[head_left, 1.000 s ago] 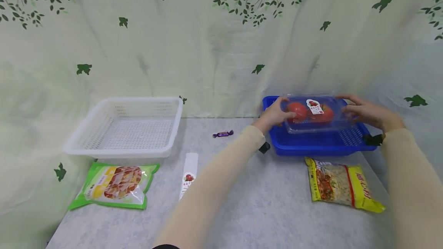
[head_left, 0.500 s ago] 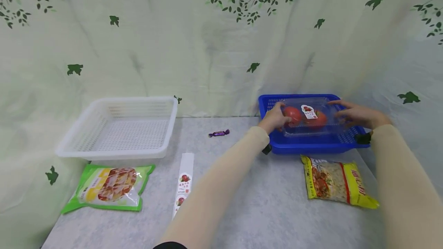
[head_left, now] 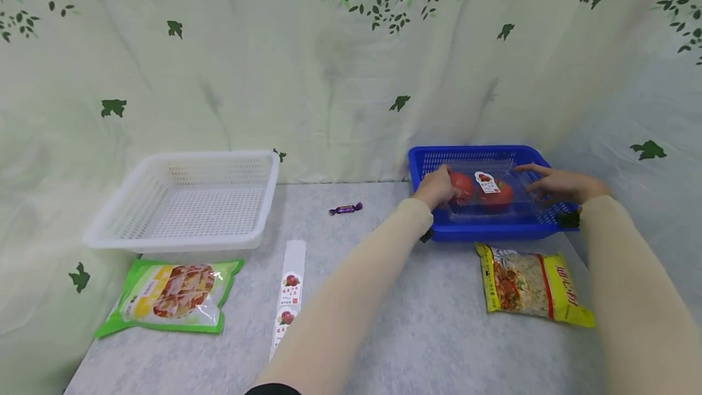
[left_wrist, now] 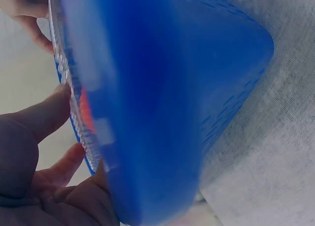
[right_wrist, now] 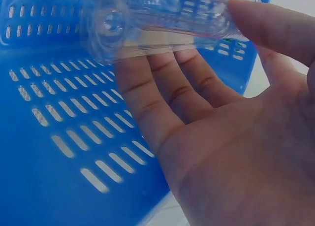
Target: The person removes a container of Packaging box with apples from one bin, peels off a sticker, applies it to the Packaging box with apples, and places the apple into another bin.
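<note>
A clear plastic box (head_left: 520, 200) of red tomatoes (head_left: 496, 192) with a white sticker (head_left: 487, 182) on its lid lies low inside the blue basket (head_left: 488, 233). My left hand (head_left: 436, 188) grips the box's left end; in the left wrist view the thumb (left_wrist: 51, 108) lies along the ridged edge. The right hand (head_left: 570, 185) holds the opposite end. In the right wrist view, its fingers (right_wrist: 167, 83) reach beneath the box (right_wrist: 152, 21) and the thumb (right_wrist: 266, 24) rests on the upper edge, above the slotted basket floor.
A white basket (head_left: 258, 239) stands at left, with a green food bag (head_left: 175, 297) in front. A purple-wrapped candy (head_left: 345, 208) and a sticker strip (head_left: 287, 297) lie mid-table. A yellow food bag (head_left: 534, 285) lies before the blue basket. A leaf-patterned curtain (head_left: 340, 78) hangs behind.
Both hands have lowered the tomato box further into the blue basket, so the basket's back rim now shows above it. The head view has shifted slightly.
</note>
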Tool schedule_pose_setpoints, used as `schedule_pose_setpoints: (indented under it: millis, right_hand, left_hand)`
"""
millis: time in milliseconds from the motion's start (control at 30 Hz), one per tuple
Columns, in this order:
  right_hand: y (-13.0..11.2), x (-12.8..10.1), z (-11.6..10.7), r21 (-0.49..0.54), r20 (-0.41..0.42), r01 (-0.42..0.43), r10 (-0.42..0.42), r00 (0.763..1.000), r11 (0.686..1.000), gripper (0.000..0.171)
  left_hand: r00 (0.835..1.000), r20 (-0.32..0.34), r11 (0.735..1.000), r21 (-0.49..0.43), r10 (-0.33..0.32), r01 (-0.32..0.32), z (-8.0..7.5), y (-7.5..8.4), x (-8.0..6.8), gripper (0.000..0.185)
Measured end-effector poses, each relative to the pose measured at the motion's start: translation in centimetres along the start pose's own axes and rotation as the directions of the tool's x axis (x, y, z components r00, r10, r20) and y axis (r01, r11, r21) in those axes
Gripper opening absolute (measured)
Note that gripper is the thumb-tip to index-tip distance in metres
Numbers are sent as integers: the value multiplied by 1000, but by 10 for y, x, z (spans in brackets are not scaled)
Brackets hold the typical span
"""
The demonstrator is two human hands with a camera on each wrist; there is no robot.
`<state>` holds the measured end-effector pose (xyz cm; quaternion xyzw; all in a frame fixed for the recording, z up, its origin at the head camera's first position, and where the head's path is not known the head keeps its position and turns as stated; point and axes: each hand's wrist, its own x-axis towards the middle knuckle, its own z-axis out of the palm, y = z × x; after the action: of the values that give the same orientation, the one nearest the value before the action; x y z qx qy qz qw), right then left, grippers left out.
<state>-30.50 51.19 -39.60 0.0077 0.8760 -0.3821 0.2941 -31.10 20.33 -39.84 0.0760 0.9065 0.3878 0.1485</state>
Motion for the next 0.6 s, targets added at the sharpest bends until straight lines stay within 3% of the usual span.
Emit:
schedule_pose_setpoints:
  millis: [367,600]
  right_hand:
    - [1,1,1,-26,-27,-44,43,999,999,72]
    - [5,3,0,-27,-25,-42,42,999,999,72]
  left_hand:
    - [997,-32,991,122,66,-61,0,-1,-6,62]
    - [999,10,996,80,49,-50,5,-5,7,65]
